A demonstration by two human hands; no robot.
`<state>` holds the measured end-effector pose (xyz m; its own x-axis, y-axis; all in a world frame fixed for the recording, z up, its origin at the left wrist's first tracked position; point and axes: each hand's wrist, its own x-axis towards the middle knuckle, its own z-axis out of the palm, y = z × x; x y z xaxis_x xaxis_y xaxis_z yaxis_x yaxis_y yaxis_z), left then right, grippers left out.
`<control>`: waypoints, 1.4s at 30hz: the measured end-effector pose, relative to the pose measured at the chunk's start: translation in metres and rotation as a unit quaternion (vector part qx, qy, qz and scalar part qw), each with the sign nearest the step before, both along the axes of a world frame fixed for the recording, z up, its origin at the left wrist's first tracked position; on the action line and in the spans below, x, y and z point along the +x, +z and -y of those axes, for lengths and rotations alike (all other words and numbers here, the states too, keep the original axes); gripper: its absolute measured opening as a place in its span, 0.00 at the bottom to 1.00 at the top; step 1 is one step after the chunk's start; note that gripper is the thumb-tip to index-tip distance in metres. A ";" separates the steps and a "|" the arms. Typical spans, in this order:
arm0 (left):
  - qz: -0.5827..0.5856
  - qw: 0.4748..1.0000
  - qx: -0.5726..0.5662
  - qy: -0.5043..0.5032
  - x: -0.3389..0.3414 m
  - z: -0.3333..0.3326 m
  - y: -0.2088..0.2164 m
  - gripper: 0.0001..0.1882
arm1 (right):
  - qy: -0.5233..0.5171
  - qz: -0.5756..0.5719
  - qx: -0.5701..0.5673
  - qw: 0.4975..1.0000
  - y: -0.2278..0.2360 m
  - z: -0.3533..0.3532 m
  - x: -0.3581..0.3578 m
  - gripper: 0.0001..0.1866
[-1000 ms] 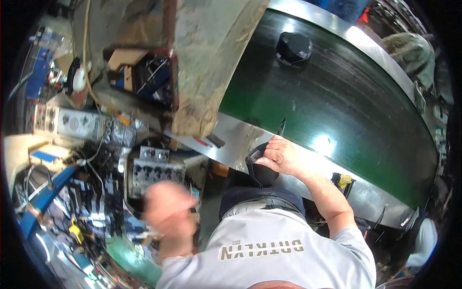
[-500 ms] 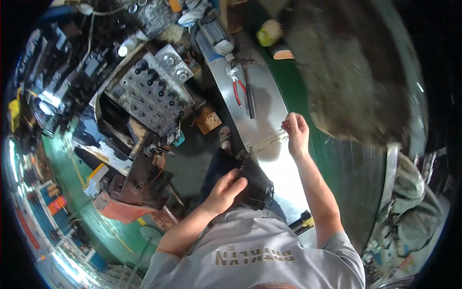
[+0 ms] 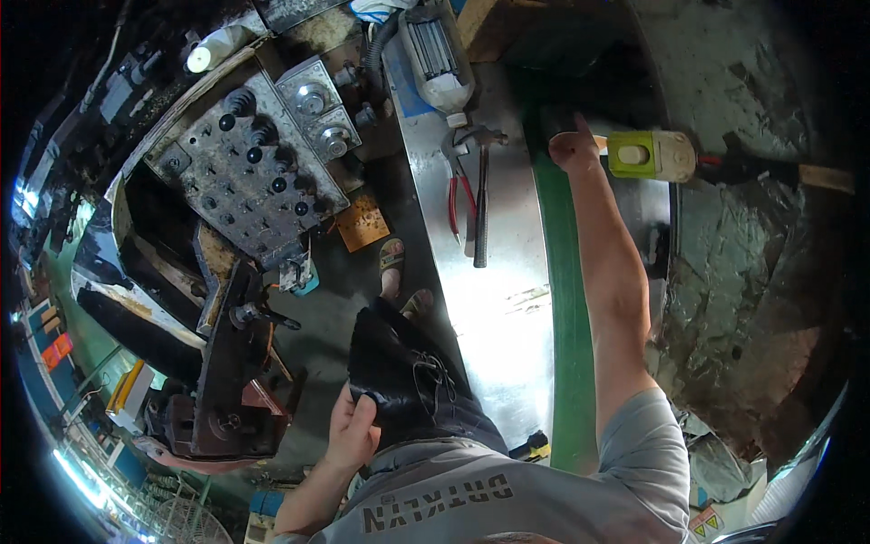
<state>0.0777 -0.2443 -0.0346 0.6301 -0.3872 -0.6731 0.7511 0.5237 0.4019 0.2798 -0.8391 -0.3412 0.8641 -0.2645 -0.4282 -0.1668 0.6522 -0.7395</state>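
Observation:
My right arm stretches far forward past the right side of the metal bench [image 3: 489, 313]. At its end my right hand [image 3: 574, 150] is over a dark recess, one digit pointing away from me. Shadow hides most of its fingers, so whether it grips anything is unclear. Right beside that hand is a yellow-green and white box-shaped device [image 3: 651, 156] with a dark lead. My left hand [image 3: 352, 431] hangs low by my thigh, loosely curled with thumb and fingers apart. It is against the edge of my dark legwear [image 3: 399, 381], and nothing shows in it.
On the bench lie a hammer [image 3: 481, 204], red-handled pliers [image 3: 460, 208] and a clear plastic bottle [image 3: 439, 77] with dark rods inside. A machine control panel [image 3: 245, 172] with black knobs stands to the left. A large grey, worn surface [image 3: 743, 299] fills the right side.
My right hand has moved from over the bench to farther forward, beside the yellow-green device. My left hand has dropped lower and nearer my body. The whole view has shifted.

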 end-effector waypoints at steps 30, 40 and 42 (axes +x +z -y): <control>0.294 0.868 0.355 -0.187 -0.056 0.080 -0.001 0.09 | -0.363 -0.110 0.165 0.911 0.155 -0.234 -0.397 0.27; 0.181 0.950 -0.035 -0.254 -0.099 0.151 -0.001 0.16 | -0.293 -0.075 0.228 0.925 0.209 -0.192 -0.433 0.22; 0.112 0.955 -0.050 -0.270 -0.113 0.152 -0.030 0.14 | -0.260 -0.038 0.221 0.939 0.207 -0.186 -0.440 0.15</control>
